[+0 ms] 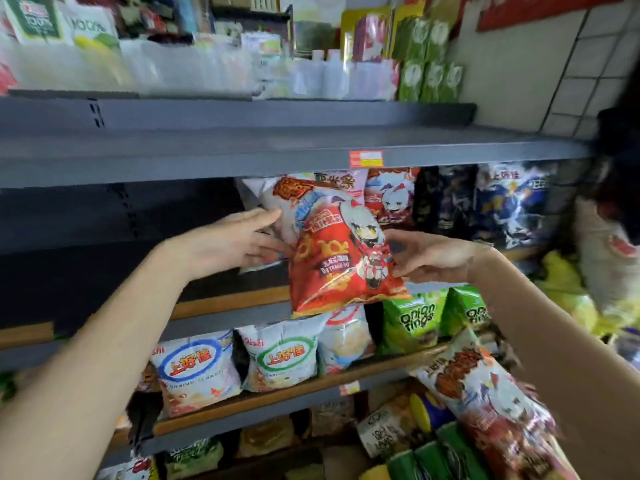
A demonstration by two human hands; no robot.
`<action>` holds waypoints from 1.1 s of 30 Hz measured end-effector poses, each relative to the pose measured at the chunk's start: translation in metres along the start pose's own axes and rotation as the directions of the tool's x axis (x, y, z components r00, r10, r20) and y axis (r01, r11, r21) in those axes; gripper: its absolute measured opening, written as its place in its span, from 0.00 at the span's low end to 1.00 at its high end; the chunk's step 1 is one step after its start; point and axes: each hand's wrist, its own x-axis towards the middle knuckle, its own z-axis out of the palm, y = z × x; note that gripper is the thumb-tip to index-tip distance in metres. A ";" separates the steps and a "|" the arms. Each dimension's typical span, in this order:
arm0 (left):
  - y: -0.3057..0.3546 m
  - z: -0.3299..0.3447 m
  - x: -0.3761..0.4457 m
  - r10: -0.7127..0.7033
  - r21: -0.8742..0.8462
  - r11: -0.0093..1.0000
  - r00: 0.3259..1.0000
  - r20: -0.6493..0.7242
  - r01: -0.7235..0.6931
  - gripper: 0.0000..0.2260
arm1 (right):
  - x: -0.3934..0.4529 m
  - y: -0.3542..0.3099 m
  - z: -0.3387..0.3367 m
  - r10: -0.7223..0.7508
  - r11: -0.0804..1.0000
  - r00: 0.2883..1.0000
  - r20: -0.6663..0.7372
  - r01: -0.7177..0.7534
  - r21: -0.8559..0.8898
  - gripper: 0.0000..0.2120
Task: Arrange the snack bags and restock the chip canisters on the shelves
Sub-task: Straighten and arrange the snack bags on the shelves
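At the middle shelf: one red snack bag held up between two hands.

Right hand pinches the bag's right edge between thumb and fingers; the bag hangs tilted in front of the shelf opening, its lower seam overlapping the row below. Left hand has its fingers extended and relaxed, fingertips at the bag's left edge, behind which a white bag stands on the shelf. Matching red bags and dark blue bags fill the same shelf to the right. One level down stand white shrimp-flake bags and green onion-ring bags. Chip canisters lie near the bottom right, with another bag resting tilted over them.
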 end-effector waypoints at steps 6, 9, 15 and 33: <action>0.013 0.129 0.115 0.090 0.118 0.990 0.993 -0.078 -0.081 0.24 | -0.032 0.032 -0.094 0.008 0.993 0.964 -0.265 0.022 0.112 0.18; 0.006 0.168 0.162 0.189 0.223 0.965 0.956 -0.225 -0.138 0.25 | -0.008 0.037 -0.119 -0.034 0.997 0.863 -0.503 0.066 0.045 0.21; -0.007 0.180 0.222 0.204 0.385 0.921 0.914 -0.350 -0.058 0.29 | 0.051 0.048 -0.139 -0.057 0.997 0.764 -0.643 0.014 -0.073 0.32; -0.034 0.161 0.203 0.483 0.579 0.804 0.715 -0.506 -0.133 0.15 | 0.064 0.054 -0.080 -0.335 0.937 0.487 -0.807 0.079 -0.341 0.14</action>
